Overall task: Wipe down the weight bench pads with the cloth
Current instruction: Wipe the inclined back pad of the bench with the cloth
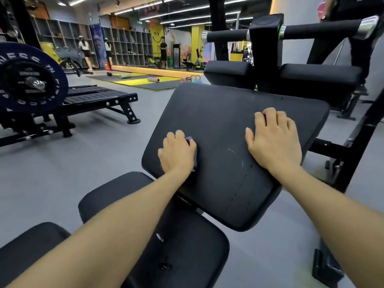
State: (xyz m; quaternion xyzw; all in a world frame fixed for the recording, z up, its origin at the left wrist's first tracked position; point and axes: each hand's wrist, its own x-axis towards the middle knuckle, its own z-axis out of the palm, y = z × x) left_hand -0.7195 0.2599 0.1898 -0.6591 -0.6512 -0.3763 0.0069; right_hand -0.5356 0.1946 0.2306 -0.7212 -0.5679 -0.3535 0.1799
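cloth [190, 142] mostly hidden under left hand [177, 151], grip curled on it | right hand [274, 140] flat on pad [218, 125]

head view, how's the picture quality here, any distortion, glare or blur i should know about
Head view: wide-angle lens bends the edges, stretching both forearms; ceiling strip lights glare and repeat in the mirrored wall; far background is soft; the black pad shows little texture; the left hand hides most of the purple cloth, while the right hand is sharp and evenly lit.
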